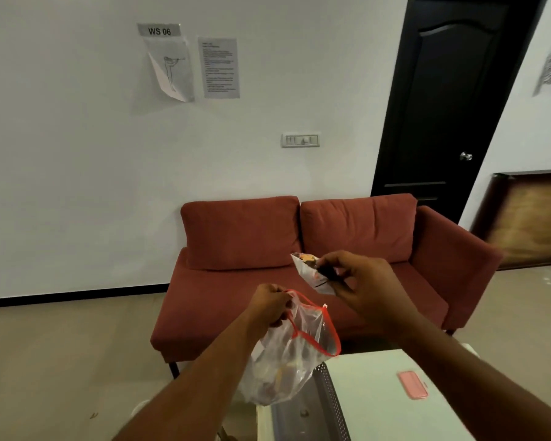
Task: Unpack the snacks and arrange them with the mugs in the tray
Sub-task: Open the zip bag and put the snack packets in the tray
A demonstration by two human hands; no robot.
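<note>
Left hand (272, 305) clenched on red-sealed rim of clear plastic bag (287, 367); bag hangs below it, more snacks inside. Right hand (360, 288) pinches white snack packet (309, 270), up and right of left hand, outside bag. Perforated tray (328, 393) and white table (379, 409) below right forearm.

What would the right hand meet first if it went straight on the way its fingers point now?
The right hand, pinching the snack packet, points left and away from the camera. Its line looks free until the red sofa cushion behind, probably; depth is unclear here.
</note>
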